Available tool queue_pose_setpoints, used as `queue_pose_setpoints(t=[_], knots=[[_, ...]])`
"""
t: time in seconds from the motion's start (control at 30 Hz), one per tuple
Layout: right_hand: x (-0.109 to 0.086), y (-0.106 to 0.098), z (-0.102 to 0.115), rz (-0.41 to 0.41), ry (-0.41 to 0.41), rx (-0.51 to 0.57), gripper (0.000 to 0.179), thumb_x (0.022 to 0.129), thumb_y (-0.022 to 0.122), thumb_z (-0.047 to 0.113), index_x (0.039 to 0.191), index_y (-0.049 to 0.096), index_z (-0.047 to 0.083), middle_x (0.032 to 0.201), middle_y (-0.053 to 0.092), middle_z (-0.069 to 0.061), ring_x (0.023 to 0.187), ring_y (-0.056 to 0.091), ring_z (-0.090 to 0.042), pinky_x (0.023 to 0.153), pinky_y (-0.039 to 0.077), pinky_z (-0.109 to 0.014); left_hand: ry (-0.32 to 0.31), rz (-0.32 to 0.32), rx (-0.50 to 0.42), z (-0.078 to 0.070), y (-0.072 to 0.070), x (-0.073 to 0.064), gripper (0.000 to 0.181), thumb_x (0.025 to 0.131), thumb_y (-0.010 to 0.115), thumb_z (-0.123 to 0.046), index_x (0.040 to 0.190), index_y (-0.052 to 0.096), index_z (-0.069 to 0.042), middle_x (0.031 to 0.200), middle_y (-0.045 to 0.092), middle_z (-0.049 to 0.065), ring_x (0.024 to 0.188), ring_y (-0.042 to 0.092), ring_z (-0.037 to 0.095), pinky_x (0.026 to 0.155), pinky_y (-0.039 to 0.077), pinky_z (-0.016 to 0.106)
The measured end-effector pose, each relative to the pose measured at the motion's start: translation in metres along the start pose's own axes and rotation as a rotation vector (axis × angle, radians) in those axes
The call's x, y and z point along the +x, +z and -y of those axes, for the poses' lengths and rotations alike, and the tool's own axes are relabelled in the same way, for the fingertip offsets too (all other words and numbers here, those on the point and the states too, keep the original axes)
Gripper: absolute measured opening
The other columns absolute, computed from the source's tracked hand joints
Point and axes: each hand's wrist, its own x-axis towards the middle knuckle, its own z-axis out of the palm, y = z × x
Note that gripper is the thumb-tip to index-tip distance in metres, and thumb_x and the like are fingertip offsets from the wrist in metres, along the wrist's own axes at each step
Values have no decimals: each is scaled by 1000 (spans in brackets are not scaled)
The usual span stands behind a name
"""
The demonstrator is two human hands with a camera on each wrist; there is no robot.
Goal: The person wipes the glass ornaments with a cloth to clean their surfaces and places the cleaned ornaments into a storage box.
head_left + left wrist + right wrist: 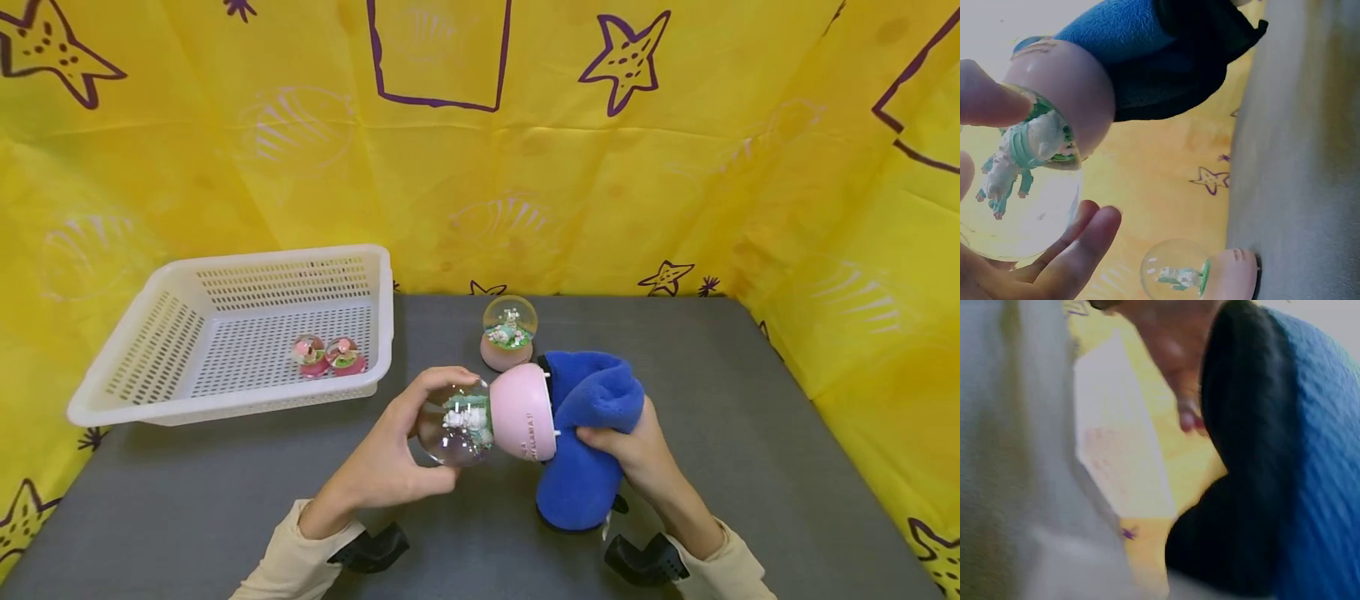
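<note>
My left hand point(390, 458) grips a snow globe point(521, 412) by its clear dome, thumb below and fingers above. The globe lies tipped on its side above the table, its pink base turned right; white and green figures show inside the dome. A blue cloth point(573, 492) with black edging is bunched in my right hand point(641, 450) and presses against the underside of the base. In the left wrist view the fingers point(1097, 231) curve round the dome. Blue fabric point(1329, 462) fills the right side of the right wrist view, hiding the right fingers.
A second snow globe point(507, 354) stands upright behind the held one. At the left, a white plastic basket point(262, 410) contains two small red-based globes point(346, 360). The grey table point(720, 400) is bounded by yellow patterned cloth point(555, 208) at the back and sides.
</note>
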Motion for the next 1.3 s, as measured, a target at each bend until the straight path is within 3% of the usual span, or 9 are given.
queue_pose_setpoints(t=[0.1, 0.27, 0.37, 0.5, 0.63, 0.73, 0.97, 1.1, 1.3], knots=[[0, 6, 3, -52, 87, -181, 47, 73, 74, 0, 117, 59, 5, 101, 67, 8, 91, 64, -9, 77, 54, -27, 35, 17, 88, 3, 4, 1, 85, 57, 71, 11, 136, 46, -7, 135, 50, 11, 116, 54, 20, 92, 51, 26], [3, 13, 4, -141, 112, -270, 49, 78, 73, 2, 123, 55, -3, 105, 64, 2, 94, 64, -12, 78, 55, -28, 70, 21, 128, 5, 5, 2, 83, 56, 73, 8, 134, 48, -9, 132, 53, 11, 121, 50, 21, 100, 45, 25], [4, 13, 3, -168, 113, -254, 43, 80, 71, 2, 122, 57, 1, 104, 64, 4, 91, 65, -11, 77, 55, -27, 77, 32, 136, 5, 4, 1, 82, 57, 73, 7, 133, 48, -9, 131, 53, 10, 120, 51, 21, 99, 45, 25], [6, 10, 2, -213, 71, -140, 34, 78, 68, -4, 108, 64, 11, 94, 68, 9, 83, 66, -8, 72, 56, -24, 12, 7, 144, 4, 1, 1, 83, 58, 73, 6, 136, 47, -11, 131, 54, 7, 112, 55, 17, 88, 52, 26], [5, 6, 3, -200, -26, -58, 44, 68, 70, -12, 100, 67, 18, 90, 69, 7, 82, 65, -8, 73, 54, -22, -65, -47, 123, 4, 0, 0, 83, 61, 72, 8, 137, 46, -13, 123, 59, 7, 96, 60, 15, 69, 56, 30], [3, 6, 3, -166, -47, -99, 52, 62, 74, -13, 101, 67, 20, 91, 69, 7, 84, 64, -9, 76, 53, -22, -63, -38, 113, 5, 2, 1, 83, 61, 72, 8, 137, 46, -12, 123, 58, 8, 95, 60, 15, 69, 56, 30], [3, 9, -3, -225, -24, -92, 45, 66, 70, -11, 98, 68, 21, 89, 69, 7, 82, 64, -8, 73, 53, -22, 40, 68, 99, 6, 9, 2, 81, 59, 71, 7, 134, 47, -10, 131, 52, 7, 114, 53, 18, 92, 50, 26], [4, 9, -6, -211, 8, -49, 40, 73, 67, -8, 99, 67, 22, 89, 68, 7, 80, 64, -7, 71, 54, -23, 23, 79, 78, 2, 9, 1, 81, 60, 72, 7, 135, 47, -11, 130, 53, 7, 111, 54, 17, 85, 52, 26], [7, 9, -6, -128, 184, 0, 22, 88, 64, 4, 108, 60, 14, 89, 66, 5, 77, 67, -10, 69, 58, -28, -22, 76, 45, -3, 5, 0, 85, 63, 79, 0, 139, 44, -12, 128, 57, 9, 104, 59, 15, 83, 54, 28]])
